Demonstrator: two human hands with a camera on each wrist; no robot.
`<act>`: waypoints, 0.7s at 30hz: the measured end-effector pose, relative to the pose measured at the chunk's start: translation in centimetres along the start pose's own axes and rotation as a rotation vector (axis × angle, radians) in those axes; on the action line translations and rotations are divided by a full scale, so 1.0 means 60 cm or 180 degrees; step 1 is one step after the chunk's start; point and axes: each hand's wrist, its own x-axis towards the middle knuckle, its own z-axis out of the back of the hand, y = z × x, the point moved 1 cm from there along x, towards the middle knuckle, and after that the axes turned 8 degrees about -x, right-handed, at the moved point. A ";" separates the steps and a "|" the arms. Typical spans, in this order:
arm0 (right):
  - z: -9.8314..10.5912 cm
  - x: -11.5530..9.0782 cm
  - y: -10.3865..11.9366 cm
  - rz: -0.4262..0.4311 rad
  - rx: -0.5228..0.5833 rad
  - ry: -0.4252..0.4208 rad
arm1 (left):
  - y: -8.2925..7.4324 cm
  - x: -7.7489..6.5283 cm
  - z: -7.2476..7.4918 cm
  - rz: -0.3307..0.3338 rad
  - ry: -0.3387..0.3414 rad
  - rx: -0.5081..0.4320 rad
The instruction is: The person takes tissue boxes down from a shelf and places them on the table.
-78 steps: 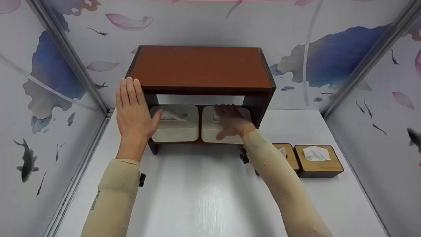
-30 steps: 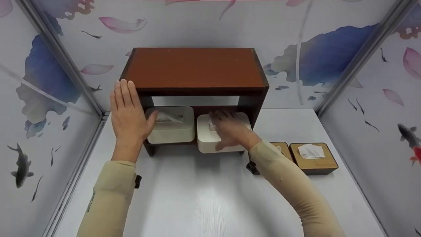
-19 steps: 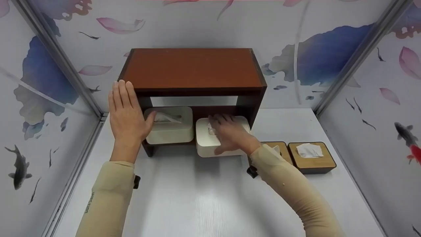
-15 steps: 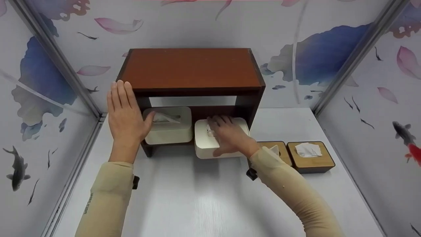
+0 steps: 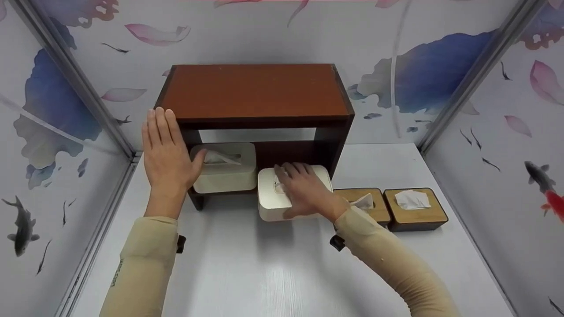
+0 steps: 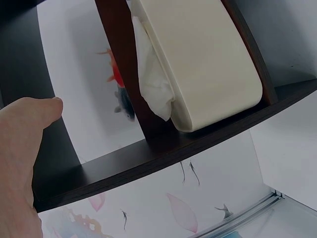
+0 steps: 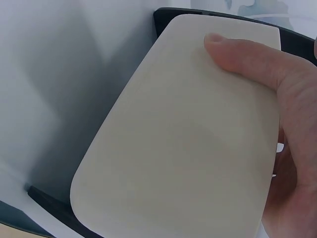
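Observation:
My right hand (image 5: 304, 191) grips a cream tissue box (image 5: 268, 193), with the thumb on its front face and the fingers over its top. That box sticks out past the front of a brown wooden shelf (image 5: 255, 90). In the right wrist view the thumb (image 7: 242, 57) presses the box's plain side. My left hand (image 5: 166, 160) lies flat with straight fingers against the shelf's left front edge and holds no object. Beside its thumb, a second cream tissue box (image 5: 227, 178) sits in the shelf's left half, a tissue (image 6: 151, 74) poking out of it.
On the white table (image 5: 246, 277), to the right of the shelf, stand two tissue boxes with wooden tops, one nearer (image 5: 374, 211) and one farther right (image 5: 416, 220). Printed panels (image 5: 273, 31) enclose the table at the back and both sides.
My right hand has drawn the right cream tissue box forward, out of the shelf's right half. The left hand has kept its place at the shelf's edge. The head view has shifted slightly.

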 end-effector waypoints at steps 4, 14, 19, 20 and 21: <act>0.001 -0.005 0.009 0.0000 -0.0049 0.0031 | 0.000 0.000 0.000 -0.0012 -0.0023 0.0019; -0.007 -0.021 0.028 -0.0019 -0.0105 0.0092 | 0.002 0.001 -0.001 0.0000 0.0031 0.0036; -0.014 -0.030 0.033 -0.0056 -0.0117 -0.0025 | 0.002 0.001 -0.001 -0.0006 0.0027 0.0016; -0.015 -0.033 0.034 -0.0067 -0.0114 -0.0032 | 0.002 0.001 -0.001 -0.0003 0.0024 0.0010; -0.016 -0.035 0.035 -0.0072 -0.0105 -0.0044 | 0.003 0.001 -0.001 -0.0001 0.0017 0.0005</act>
